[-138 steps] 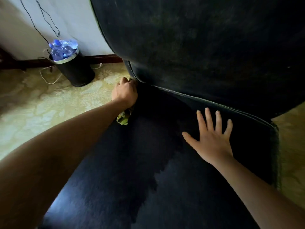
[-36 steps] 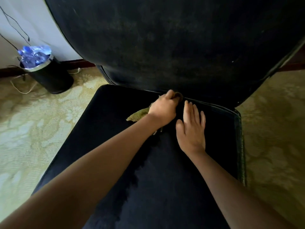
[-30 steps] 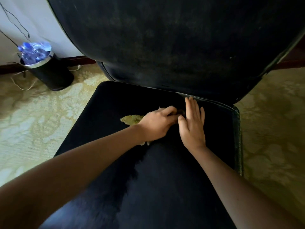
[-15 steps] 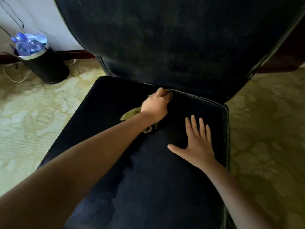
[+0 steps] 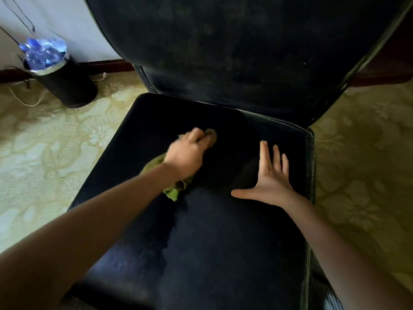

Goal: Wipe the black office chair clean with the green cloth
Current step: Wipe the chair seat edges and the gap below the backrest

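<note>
The black office chair (image 5: 223,253) fills the middle of the view, seat toward me and backrest rising behind. My left hand (image 5: 187,153) presses the green cloth (image 5: 172,192) onto the rear middle of the seat; cloth shows at my fingertips and behind my wrist. My right hand (image 5: 270,180) lies flat on the seat to the right, fingers spread, holding nothing. A darker patch covers the left and rear of the seat.
A black waste bin (image 5: 64,81) holding blue plastic bottles stands on the patterned yellow carpet (image 5: 40,157) at the far left, by a white wall with hanging cables. Dark wooden furniture (image 5: 388,61) shows at the far right.
My left hand with the cloth has drawn back from the seat's rear seam toward me and slightly left. My right hand stays flat on the seat, thumb spread wider.
</note>
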{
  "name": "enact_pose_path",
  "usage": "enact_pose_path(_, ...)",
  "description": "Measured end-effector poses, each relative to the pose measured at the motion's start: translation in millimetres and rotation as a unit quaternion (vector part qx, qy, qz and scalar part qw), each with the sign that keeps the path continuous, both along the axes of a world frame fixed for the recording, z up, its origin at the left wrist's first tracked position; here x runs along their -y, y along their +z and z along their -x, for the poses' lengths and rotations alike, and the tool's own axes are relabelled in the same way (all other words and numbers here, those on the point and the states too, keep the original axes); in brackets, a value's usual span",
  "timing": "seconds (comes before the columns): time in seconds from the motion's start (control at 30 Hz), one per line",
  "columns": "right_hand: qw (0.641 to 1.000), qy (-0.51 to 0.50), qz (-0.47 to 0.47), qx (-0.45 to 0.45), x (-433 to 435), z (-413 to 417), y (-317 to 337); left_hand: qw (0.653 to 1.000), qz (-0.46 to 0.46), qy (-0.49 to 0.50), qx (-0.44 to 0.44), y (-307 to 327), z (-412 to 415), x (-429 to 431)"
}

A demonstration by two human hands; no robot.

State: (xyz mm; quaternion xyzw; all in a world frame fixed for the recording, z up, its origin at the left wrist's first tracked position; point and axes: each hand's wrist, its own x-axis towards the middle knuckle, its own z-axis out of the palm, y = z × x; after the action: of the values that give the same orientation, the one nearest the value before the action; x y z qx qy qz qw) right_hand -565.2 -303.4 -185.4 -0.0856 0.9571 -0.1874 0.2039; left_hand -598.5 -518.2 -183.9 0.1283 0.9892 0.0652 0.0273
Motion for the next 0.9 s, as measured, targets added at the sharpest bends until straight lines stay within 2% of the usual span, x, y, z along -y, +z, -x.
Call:
enact_pose_path(0.1,1.000,0.002,-0.010,0.014,3.4,2.3,-2.0,0.998,0.016,0.059,-0.004,3.7,27.5,-0.5)
enact_pose_path(0.17,1.000,-0.001,-0.010,0.019,5.1,2.7,-1.4,0.996,-0.003,0.085,0.011,6.0,47.4,-18.6)
enact_pose_path(0.23,1.000,-0.002,-0.005,0.028,5.8,2.6,0.1,0.997,-0.030,0.075,0.017,6.8,59.0,-39.1)
enact_pose_path(0.37,0.997,-0.042,0.052,0.031,5.4,2.0,-1.1,0.999,-0.036,-0.025,-0.001,0.0,48.8,-69.9)
enact_pose_path(0.47,0.974,-0.124,0.186,0.043,0.9,0.2,-1.7,0.995,-0.048,-0.082,-0.011,-5.5,26.8,-75.4)
enact_pose_path(0.53,0.958,-0.151,0.235,0.068,-2.9,0.3,1.0,0.990,-0.043,-0.133,0.001,-8.5,7.4,-69.1)
enact_pose_path(0.67,0.977,-0.097,0.173,0.074,-4.8,-2.4,5.3,0.963,-0.073,-0.256,-0.052,-11.6,-39.0,-39.6)
enact_pose_path(0.77,0.994,-0.009,0.104,0.021,-3.2,-5.0,5.3,0.976,-0.051,-0.190,-0.094,-14.6,-53.8,-8.9)
enact_pose_path(0.9,0.989,-0.094,0.109,-0.042,-3.3,-18.0,6.1,0.997,-0.034,0.039,-0.057,-6.4,-41.2,29.0)
